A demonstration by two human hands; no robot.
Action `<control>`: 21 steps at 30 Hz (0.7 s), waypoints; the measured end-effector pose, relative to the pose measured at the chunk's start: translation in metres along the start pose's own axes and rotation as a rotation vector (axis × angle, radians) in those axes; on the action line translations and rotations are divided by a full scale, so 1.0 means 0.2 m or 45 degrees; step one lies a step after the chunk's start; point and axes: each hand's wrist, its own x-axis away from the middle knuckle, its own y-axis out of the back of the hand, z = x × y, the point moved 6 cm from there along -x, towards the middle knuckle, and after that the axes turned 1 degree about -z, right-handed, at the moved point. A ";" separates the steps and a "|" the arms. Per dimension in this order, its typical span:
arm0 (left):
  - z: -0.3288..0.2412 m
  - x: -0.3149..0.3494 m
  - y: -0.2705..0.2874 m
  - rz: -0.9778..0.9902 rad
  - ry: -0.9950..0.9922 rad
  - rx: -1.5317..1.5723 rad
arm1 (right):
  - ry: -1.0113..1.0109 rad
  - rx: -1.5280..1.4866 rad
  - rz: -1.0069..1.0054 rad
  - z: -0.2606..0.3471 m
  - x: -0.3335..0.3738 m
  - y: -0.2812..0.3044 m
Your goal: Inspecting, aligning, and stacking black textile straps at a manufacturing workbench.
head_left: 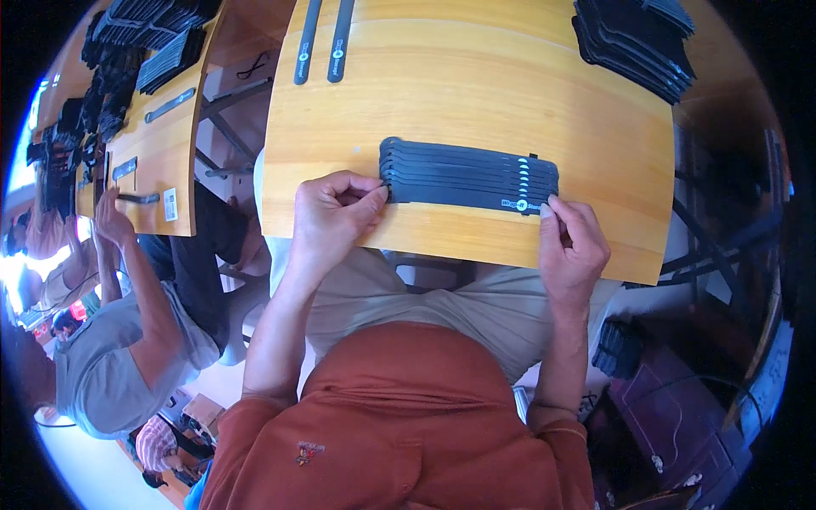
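Note:
A fanned row of several dark strap-like strips [459,174] lies overlapped on the wooden table [476,93], near its front edge. My left hand [334,212] is closed, thumb and forefinger pinching the left end of the nearest strip. At the opposite end, my right hand [575,242] pinches that strip's lower right corner between thumb and fingers. The strips have rounded left ends and pale marks in line near the right. Two single dark strips, one a dark strap [342,42], lie apart at the far left of the table.
A pile of black strips [633,47] sits at the table's far right corner. To the left, a co-worker [127,340] sits at another wooden table [174,144] that bears more black stacks [170,59]. Dark metal table legs [705,246] stand at right.

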 end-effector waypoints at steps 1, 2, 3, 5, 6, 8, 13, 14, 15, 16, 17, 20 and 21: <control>0.01 0.00 0.00 -0.005 0.000 -0.003 | -0.004 0.015 0.009 0.00 0.00 0.00; 0.01 0.00 0.00 0.001 -0.015 0.010 | -0.008 0.031 0.018 0.00 0.00 0.00; 0.01 0.00 0.00 0.008 -0.030 0.025 | -0.007 0.028 0.019 0.01 0.00 0.00; 0.01 0.00 0.01 0.007 -0.022 0.004 | -0.050 0.056 0.034 0.01 0.00 -0.01; 0.01 0.00 0.01 0.010 -0.015 -0.013 | -0.048 0.055 0.034 0.01 0.00 0.00; 0.00 0.00 0.01 0.014 -0.020 0.003 | 0.073 0.100 0.028 0.04 -0.01 0.00; 0.00 0.00 0.01 0.016 -0.047 0.012 | 0.181 0.306 0.086 0.09 -0.01 -0.02; 0.00 0.00 0.01 0.018 -0.038 0.010 | 0.202 0.384 0.116 0.10 0.00 -0.02; 0.00 0.00 0.01 0.017 -0.028 0.007 | 0.208 0.383 0.115 0.11 0.00 -0.02; 0.00 0.00 0.01 0.013 -0.031 0.010 | 0.233 0.479 0.147 0.12 -0.01 -0.03; 0.01 0.00 0.01 0.017 -0.034 0.008 | 0.257 0.576 0.179 0.14 -0.01 -0.03; 0.00 -0.01 0.00 0.024 -0.043 -0.011 | 0.236 0.772 0.241 0.19 -0.01 -0.04; 0.00 -0.01 0.00 0.022 -0.044 -0.036 | 0.238 0.773 0.238 0.22 -0.02 -0.04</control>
